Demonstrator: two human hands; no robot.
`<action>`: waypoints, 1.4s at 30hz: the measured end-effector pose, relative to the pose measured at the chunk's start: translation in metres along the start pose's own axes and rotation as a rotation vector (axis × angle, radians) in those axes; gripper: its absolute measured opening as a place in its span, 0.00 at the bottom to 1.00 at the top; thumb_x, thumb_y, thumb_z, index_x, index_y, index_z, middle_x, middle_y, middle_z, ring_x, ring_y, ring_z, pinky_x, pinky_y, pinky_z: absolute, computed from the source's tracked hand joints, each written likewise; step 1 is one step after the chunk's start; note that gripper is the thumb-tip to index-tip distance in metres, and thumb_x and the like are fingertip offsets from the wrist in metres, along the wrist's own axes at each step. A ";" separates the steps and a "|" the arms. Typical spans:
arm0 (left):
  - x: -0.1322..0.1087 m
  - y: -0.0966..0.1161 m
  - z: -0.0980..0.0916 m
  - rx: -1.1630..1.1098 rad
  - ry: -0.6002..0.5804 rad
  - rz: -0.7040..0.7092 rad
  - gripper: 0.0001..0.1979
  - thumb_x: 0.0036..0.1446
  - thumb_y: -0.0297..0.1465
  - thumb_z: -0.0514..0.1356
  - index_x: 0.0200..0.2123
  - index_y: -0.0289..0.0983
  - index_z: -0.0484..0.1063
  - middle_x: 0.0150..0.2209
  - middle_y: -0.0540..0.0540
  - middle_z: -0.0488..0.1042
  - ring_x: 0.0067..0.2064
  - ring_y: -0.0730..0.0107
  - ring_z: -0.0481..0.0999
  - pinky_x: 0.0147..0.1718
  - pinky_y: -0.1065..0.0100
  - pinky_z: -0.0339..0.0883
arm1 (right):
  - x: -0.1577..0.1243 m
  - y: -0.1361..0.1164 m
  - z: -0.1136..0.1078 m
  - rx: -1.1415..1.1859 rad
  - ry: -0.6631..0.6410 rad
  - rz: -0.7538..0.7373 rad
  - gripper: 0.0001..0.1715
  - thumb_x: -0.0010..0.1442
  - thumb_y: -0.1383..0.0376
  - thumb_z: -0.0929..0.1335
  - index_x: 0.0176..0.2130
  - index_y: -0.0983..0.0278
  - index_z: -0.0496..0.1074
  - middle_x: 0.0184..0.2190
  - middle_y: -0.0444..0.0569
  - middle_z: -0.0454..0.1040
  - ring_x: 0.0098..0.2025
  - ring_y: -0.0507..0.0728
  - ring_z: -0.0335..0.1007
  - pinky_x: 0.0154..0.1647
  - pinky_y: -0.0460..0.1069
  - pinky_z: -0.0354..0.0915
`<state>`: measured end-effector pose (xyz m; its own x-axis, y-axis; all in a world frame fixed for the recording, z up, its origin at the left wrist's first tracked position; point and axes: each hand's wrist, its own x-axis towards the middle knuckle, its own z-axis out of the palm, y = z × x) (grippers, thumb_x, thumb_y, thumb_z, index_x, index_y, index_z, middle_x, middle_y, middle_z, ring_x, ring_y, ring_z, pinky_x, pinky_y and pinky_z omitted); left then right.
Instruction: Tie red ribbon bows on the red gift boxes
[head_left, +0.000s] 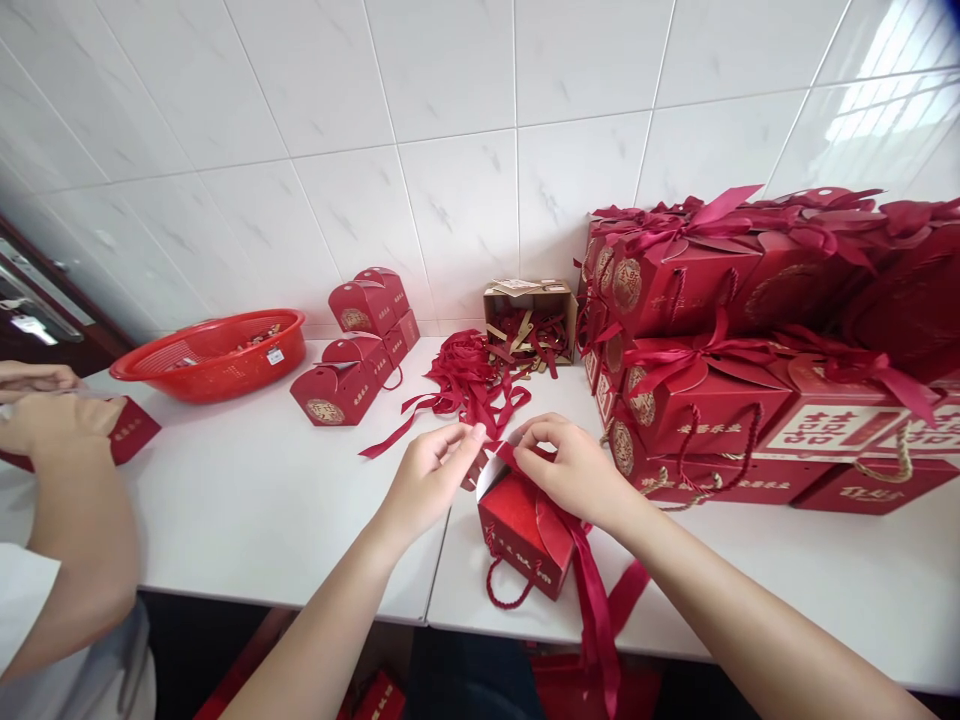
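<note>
A red gift box [517,530] with a rope handle [508,603] stands near the table's front edge, just below my hands. Dark red ribbon [596,610] runs over its top, its long tails hanging past the right side and over the edge. My left hand [431,475] pinches the ribbon at the upper left of the box, thumb against fingers. With fingers curled, my right hand [574,468] grips the ribbon above the lid. Its fingers partly hide the lid's top and the ribbon there.
Loose ribbons [469,375] lie behind the box, beside a carton [570,320] of ribbon pieces. Stacked bow-tied boxes [697,400] rise on the right. Several red boxes [341,385] and a red basin [217,370] sit left. A co-worker's hands [56,420] handle a box far left.
</note>
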<state>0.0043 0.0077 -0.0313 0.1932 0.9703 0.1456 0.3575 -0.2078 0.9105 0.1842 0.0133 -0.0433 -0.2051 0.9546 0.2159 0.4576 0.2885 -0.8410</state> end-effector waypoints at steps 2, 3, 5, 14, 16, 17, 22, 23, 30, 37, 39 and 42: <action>0.002 0.003 -0.001 -0.022 -0.004 -0.022 0.16 0.59 0.44 0.55 0.29 0.37 0.71 0.26 0.50 0.70 0.29 0.70 0.71 0.27 0.71 0.68 | 0.001 0.000 0.001 -0.003 0.003 -0.015 0.08 0.55 0.67 0.64 0.25 0.63 0.69 0.39 0.49 0.74 0.44 0.57 0.69 0.51 0.54 0.61; 0.003 0.005 0.000 -0.020 -0.014 -0.027 0.15 0.58 0.43 0.57 0.29 0.37 0.71 0.26 0.50 0.70 0.29 0.70 0.71 0.27 0.71 0.68 | 0.001 -0.001 0.002 -0.005 0.001 -0.019 0.08 0.55 0.67 0.64 0.25 0.63 0.70 0.39 0.49 0.74 0.45 0.57 0.69 0.51 0.54 0.61; 0.005 0.006 0.000 0.007 -0.039 -0.026 0.13 0.56 0.40 0.59 0.28 0.36 0.72 0.26 0.50 0.70 0.28 0.71 0.71 0.27 0.71 0.68 | 0.001 -0.002 0.004 -0.022 -0.007 -0.030 0.09 0.56 0.67 0.65 0.26 0.63 0.73 0.41 0.50 0.74 0.45 0.57 0.69 0.51 0.54 0.62; 0.016 -0.046 -0.051 0.737 0.137 -0.168 0.12 0.46 0.33 0.62 0.15 0.39 0.65 0.16 0.47 0.67 0.26 0.58 0.75 0.25 0.66 0.63 | -0.051 -0.004 -0.054 -0.428 0.142 -0.072 0.11 0.63 0.60 0.63 0.38 0.60 0.73 0.34 0.49 0.76 0.35 0.57 0.73 0.34 0.50 0.64; 0.017 -0.058 -0.066 0.794 0.235 -0.197 0.13 0.44 0.31 0.61 0.13 0.39 0.61 0.15 0.47 0.65 0.29 0.52 0.75 0.26 0.64 0.63 | -0.065 0.010 -0.062 -0.652 -0.028 0.104 0.11 0.63 0.63 0.63 0.44 0.61 0.72 0.33 0.50 0.77 0.34 0.60 0.75 0.30 0.50 0.62; 0.018 -0.061 -0.070 0.813 0.272 -0.194 0.11 0.45 0.31 0.61 0.15 0.39 0.63 0.18 0.45 0.67 0.32 0.49 0.76 0.28 0.62 0.64 | -0.070 0.019 -0.061 -0.763 -0.114 0.187 0.13 0.63 0.66 0.63 0.47 0.62 0.70 0.33 0.53 0.78 0.35 0.63 0.76 0.30 0.51 0.61; 0.023 -0.051 -0.041 0.613 0.210 0.012 0.13 0.56 0.40 0.56 0.39 0.38 0.71 0.45 0.39 0.75 0.49 0.51 0.74 0.45 0.60 0.67 | -0.074 0.053 -0.043 -0.940 -0.280 0.327 0.14 0.61 0.76 0.59 0.43 0.68 0.69 0.34 0.60 0.77 0.34 0.67 0.77 0.26 0.50 0.58; 0.023 -0.047 -0.030 0.493 0.144 0.051 0.15 0.58 0.42 0.55 0.41 0.38 0.71 0.46 0.40 0.75 0.49 0.55 0.74 0.47 0.62 0.67 | -0.072 0.054 -0.043 -0.932 -0.279 0.321 0.13 0.62 0.76 0.59 0.41 0.68 0.69 0.33 0.59 0.77 0.34 0.66 0.77 0.27 0.50 0.58; 0.014 -0.030 0.006 0.063 -0.103 0.041 0.17 0.58 0.45 0.57 0.44 0.40 0.72 0.44 0.43 0.76 0.46 0.59 0.75 0.41 0.65 0.71 | -0.074 0.021 -0.078 -0.801 -0.090 0.110 0.24 0.60 0.72 0.60 0.55 0.61 0.64 0.28 0.48 0.77 0.30 0.59 0.75 0.27 0.48 0.59; 0.011 -0.032 0.006 -0.066 -0.150 -0.038 0.17 0.58 0.46 0.57 0.41 0.39 0.71 0.40 0.44 0.75 0.41 0.61 0.75 0.36 0.67 0.69 | -0.024 -0.053 -0.108 -0.506 0.216 -0.220 0.08 0.55 0.71 0.64 0.34 0.60 0.70 0.13 0.35 0.64 0.14 0.48 0.60 0.19 0.44 0.56; 0.010 -0.032 0.009 -0.097 -0.144 -0.072 0.17 0.58 0.47 0.56 0.39 0.39 0.71 0.37 0.46 0.74 0.38 0.63 0.74 0.34 0.68 0.69 | 0.003 -0.067 -0.114 -0.508 0.363 -0.232 0.08 0.56 0.72 0.65 0.37 0.62 0.71 0.19 0.39 0.71 0.22 0.50 0.68 0.26 0.45 0.62; 0.006 -0.033 0.012 -0.104 -0.143 -0.087 0.17 0.59 0.47 0.55 0.38 0.39 0.71 0.33 0.48 0.72 0.34 0.66 0.72 0.31 0.70 0.67 | 0.023 -0.075 -0.122 -0.563 0.546 -0.322 0.19 0.58 0.71 0.65 0.50 0.62 0.68 0.32 0.44 0.75 0.33 0.51 0.72 0.34 0.48 0.63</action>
<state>0.0046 0.0187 -0.0647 0.2965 0.9549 0.0147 0.2833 -0.1026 0.9535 0.2508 0.0226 0.0858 -0.0193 0.6793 0.7336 0.8407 0.4082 -0.3559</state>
